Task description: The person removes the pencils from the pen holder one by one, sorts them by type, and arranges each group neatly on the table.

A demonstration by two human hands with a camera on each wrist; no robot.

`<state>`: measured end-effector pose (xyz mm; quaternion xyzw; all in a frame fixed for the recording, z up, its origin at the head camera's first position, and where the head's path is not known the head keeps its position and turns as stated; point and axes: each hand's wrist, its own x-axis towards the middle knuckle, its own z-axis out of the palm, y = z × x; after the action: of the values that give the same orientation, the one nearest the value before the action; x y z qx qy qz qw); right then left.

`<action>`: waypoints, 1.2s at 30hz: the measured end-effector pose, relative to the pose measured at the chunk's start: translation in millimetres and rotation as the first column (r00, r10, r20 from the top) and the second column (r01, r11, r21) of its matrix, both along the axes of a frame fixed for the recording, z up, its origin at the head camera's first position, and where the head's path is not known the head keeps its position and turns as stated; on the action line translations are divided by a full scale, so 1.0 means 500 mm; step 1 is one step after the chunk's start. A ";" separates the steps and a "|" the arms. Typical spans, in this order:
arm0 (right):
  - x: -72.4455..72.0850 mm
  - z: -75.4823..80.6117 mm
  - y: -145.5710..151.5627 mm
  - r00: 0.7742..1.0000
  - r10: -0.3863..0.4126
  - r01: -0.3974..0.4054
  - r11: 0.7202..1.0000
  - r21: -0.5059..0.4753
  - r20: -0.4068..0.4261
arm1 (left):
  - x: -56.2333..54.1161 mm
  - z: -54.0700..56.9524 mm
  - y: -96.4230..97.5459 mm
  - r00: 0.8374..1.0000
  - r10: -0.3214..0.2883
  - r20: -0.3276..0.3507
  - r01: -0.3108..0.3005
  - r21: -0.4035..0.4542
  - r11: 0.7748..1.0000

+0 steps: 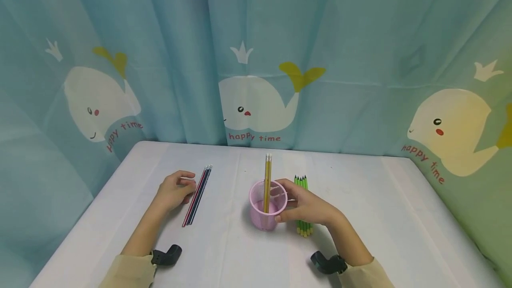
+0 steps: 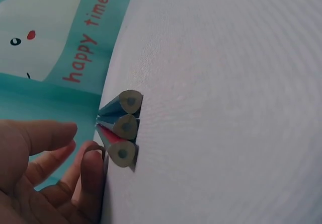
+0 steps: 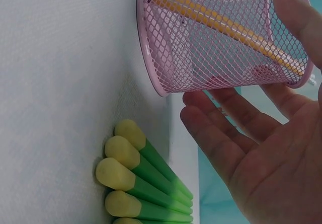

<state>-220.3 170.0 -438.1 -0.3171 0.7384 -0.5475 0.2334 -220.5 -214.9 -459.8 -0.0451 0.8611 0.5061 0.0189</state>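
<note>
A pink mesh pencil cup [image 1: 262, 223] stands near the middle of the table with two yellow pencils [image 1: 267, 181] leaning up out of it. My right hand [image 1: 310, 206] grips its right side, thumb at the near rim and fingers round the far side. Beside that hand lies a row of several green pencils [image 3: 156, 183] with pale yellow ends, partly hidden under it in the head view. My left hand [image 1: 174, 191], fingers loosely bent and holding nothing, rests beside three pencils [image 1: 198, 195], two dark blue and one red. Their flat bare-wood ends show in the left wrist view.
The white table [image 1: 224, 261] ends at the back against a blue-green curtain [image 1: 176, 57] printed with whales. A black wrist device [image 1: 167, 256] is strapped to the left wrist, another [image 1: 328, 262] to the right.
</note>
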 end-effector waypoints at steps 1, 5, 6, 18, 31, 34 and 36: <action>0.000 0.000 0.001 1.000 -0.001 0.001 1.000 0.001 -0.001 | 0.000 0.001 0.001 1.000 -0.003 0.001 0.003 0.001 1.000; 0.000 0.003 0.001 1.000 -0.009 0.009 1.000 0.004 -0.002 | -0.001 0.008 0.003 1.000 -0.015 -0.004 0.015 -0.003 1.000; 0.001 0.004 0.000 1.000 -0.009 0.009 1.000 0.004 0.001 | -0.001 0.010 0.004 1.000 -0.018 -0.009 0.018 -0.014 1.000; 0.000 0.000 -0.003 1.000 0.000 0.000 1.000 0.012 0.001 | 0.021 0.055 0.039 0.974 -0.122 -0.193 0.117 -0.039 0.992; 0.009 -0.004 -0.003 0.999 0.003 -0.003 1.000 -0.009 0.037 | 0.073 0.096 0.126 0.903 -0.326 -0.280 0.363 0.091 0.927; 0.008 -0.001 -0.004 1.000 0.000 0.000 1.000 -0.006 0.028 | 0.080 0.103 0.145 0.896 -0.340 -0.287 0.381 0.100 0.919; 0.007 0.001 -0.003 1.000 -0.005 0.005 1.000 -0.004 0.025 | 0.085 0.106 0.157 0.890 -0.354 -0.289 0.396 0.101 0.913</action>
<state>-216.9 168.3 -437.7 -0.3089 0.7349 -0.5538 0.2407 -178.1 -136.2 -407.0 0.1919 0.8057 0.5603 0.0049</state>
